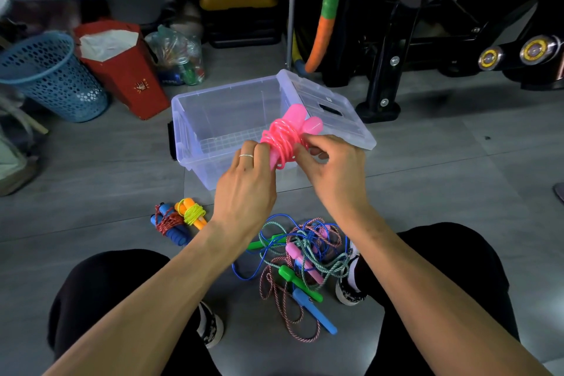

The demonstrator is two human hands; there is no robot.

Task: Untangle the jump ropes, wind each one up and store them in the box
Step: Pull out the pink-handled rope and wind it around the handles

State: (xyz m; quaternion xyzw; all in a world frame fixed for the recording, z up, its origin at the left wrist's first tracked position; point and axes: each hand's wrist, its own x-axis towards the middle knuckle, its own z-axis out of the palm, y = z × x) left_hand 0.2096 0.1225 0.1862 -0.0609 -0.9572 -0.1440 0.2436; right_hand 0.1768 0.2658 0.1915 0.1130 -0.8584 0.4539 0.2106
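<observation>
Over the clear box, both hands are on the wound pink jump rope: left hand grips the handles, right hand pinches the cord. Tangled ropes sit on the floor below.

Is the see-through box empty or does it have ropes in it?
Empty: the clear box shows only its bare gridded floor.

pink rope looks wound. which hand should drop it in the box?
Left, probably. The left hand grips the pink rope bundle by its handles, right above the clear box. The right hand only pinches the rope's end, so it can let go first.
</observation>
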